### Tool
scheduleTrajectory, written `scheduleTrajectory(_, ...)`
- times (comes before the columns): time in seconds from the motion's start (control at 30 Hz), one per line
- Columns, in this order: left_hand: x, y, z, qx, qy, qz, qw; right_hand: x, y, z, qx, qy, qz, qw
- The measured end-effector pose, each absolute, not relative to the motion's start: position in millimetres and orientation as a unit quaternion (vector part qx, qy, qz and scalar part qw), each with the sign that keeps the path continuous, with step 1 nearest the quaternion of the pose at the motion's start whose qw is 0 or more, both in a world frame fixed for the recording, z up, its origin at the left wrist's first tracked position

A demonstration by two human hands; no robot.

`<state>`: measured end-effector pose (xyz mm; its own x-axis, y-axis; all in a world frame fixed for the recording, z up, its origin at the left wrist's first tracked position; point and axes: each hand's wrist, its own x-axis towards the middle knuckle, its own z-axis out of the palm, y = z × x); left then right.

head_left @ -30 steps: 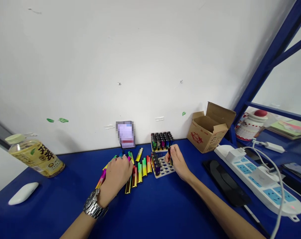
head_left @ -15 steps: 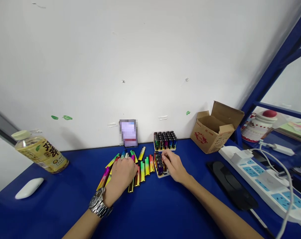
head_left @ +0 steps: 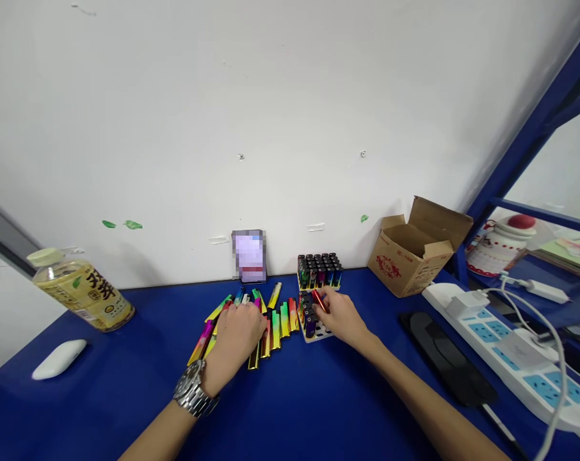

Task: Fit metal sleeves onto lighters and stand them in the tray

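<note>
My right hand (head_left: 344, 318) pinches a shiny red lighter (head_left: 319, 301), tilted, above a pale perforated tray (head_left: 314, 337). Along the left side of that tray stand several dark-topped lighters (head_left: 310, 323); holes show on its right. My left hand (head_left: 241, 331), a metal watch on its wrist, is over a loose spread of shiny gradient-coloured lighters (head_left: 283, 320). Its fingers are curled down among them, and their tips are hidden, so what they hold does not show. Behind the near tray stands a second tray packed with upright lighters (head_left: 320, 269).
A phone (head_left: 249, 256) leans on the wall at the back. Right of the trays are an open cardboard box (head_left: 405, 256), a black phone (head_left: 448, 358) and a power strip (head_left: 506, 358). A tea bottle (head_left: 86, 294) and a white mouse (head_left: 59, 360) lie at the left.
My right hand has moved slightly, and the red lighter now shows tilted between its fingers. My left hand stays over the loose lighters. The whole view has shifted a little.
</note>
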<state>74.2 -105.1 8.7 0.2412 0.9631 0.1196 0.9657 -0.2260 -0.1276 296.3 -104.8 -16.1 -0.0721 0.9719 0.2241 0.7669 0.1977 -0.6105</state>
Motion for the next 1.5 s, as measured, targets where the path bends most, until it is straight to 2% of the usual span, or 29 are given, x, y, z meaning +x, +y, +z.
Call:
scheduleTrajectory(0.17,74.7,-106.4,8.9,-0.785,-0.614,-0.012,0.084,301.1,-94.0,-17.6,-0.545,-0.658,0.262,0.449)
scheduleTrajectory(0.3,74.1,-105.7,7.4,-0.785,-0.614,-0.018,0.085,300.7,-81.7,-22.6,-0.473,-0.648,0.347,0.486)
scheduleTrajectory(0.6,71.8,-103.3,4.3,-0.786,-0.612,-0.033,0.081,300.8,-78.6,-28.1,-0.485,-0.663,0.352,0.448)
scheduleTrajectory(0.83,71.0,-102.6,5.2,-0.794,-0.602,-0.028,0.078,306.6,-81.1,-24.4,-0.395,-0.700,0.426,0.415)
scheduleTrajectory(1.13,68.8,-101.4,14.2,-0.811,-0.581,0.041,0.050,314.0,-80.7,-19.0,-0.370,-0.683,0.504,0.378)
scheduleTrajectory(1.5,76.7,-104.6,20.9,-0.790,-0.606,0.072,0.060,307.6,-84.3,-7.7,-0.431,-0.794,0.290,0.316)
